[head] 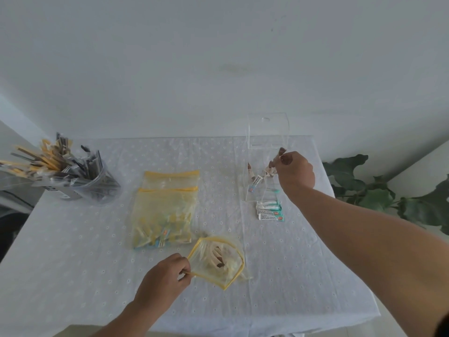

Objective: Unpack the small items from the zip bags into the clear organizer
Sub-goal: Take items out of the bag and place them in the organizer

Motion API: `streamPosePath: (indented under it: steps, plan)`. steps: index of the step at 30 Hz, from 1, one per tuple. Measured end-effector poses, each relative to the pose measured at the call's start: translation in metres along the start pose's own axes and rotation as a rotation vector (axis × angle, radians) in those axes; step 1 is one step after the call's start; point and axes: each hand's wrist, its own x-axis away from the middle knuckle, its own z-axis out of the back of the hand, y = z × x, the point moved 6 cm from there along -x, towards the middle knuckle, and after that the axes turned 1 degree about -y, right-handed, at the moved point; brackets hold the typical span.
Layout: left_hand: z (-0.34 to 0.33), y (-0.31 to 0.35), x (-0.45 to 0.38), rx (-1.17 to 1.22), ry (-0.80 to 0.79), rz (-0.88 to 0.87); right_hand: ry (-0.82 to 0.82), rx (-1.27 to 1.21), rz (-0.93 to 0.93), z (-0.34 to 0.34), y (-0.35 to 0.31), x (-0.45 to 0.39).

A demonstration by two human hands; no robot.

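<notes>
My left hand (pixel 167 276) pinches the yellow rim of an open zip bag (pixel 218 261) near the table's front; several pale sachets lie inside it. My right hand (pixel 295 172) is stretched out over the clear organizer (pixel 266 132) at the back right and holds small brown-tipped sachets (pixel 279 154) in its curled fingers. Other sachets (pixel 257 178) lie inside the organizer. Two more yellow zip bags (pixel 167 210), one partly over the other, lie flat in the middle of the table with small packets in them.
White and teal packets (pixel 269 211) lie just in front of the organizer. A clear cup (pixel 97 188) crammed with long stick packets stands at the back left. A leafy plant (pixel 379 190) is beyond the table's right edge. A white eyelet cloth (pixel 97 263) covers the table.
</notes>
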Motion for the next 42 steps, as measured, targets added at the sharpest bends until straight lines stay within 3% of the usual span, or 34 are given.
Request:
streamPosePath:
  steps: [6,11,14,17,19,21,23,26,33,42]
  plan:
    - [0.004,0.01,-0.005,0.009,0.022,-0.025,-0.039,0.051,0.075,0.0,0.0,0.006]
    - [0.006,0.013,-0.001,0.021,0.036,-0.031,0.022,-0.083,0.172,0.01,0.004,0.036]
    - [0.007,0.013,0.001,0.022,0.033,-0.029,-0.059,-0.19,0.399,0.007,-0.007,0.073]
    - [0.009,0.014,0.003,0.03,0.04,-0.023,-0.206,-0.271,0.752,-0.001,-0.035,0.137]
    - [0.009,0.016,0.004,0.04,0.054,-0.012,-0.363,-0.214,0.966,-0.015,-0.045,0.182]
    - [0.009,0.018,0.005,0.046,0.07,-0.012,-0.568,-0.023,1.063,-0.042,-0.043,0.217]
    - [0.01,0.02,0.005,0.045,0.083,-0.011,-0.728,0.274,0.996,-0.07,-0.033,0.234]
    - [0.01,0.025,0.008,0.044,0.094,-0.024,-0.787,0.578,0.761,-0.094,-0.017,0.232]
    - [0.008,0.034,0.016,0.045,0.106,-0.061,-0.683,0.736,0.456,-0.118,0.001,0.224]
    - [0.004,0.028,0.025,0.018,0.077,-0.046,-0.655,0.712,0.455,-0.122,0.004,0.239]
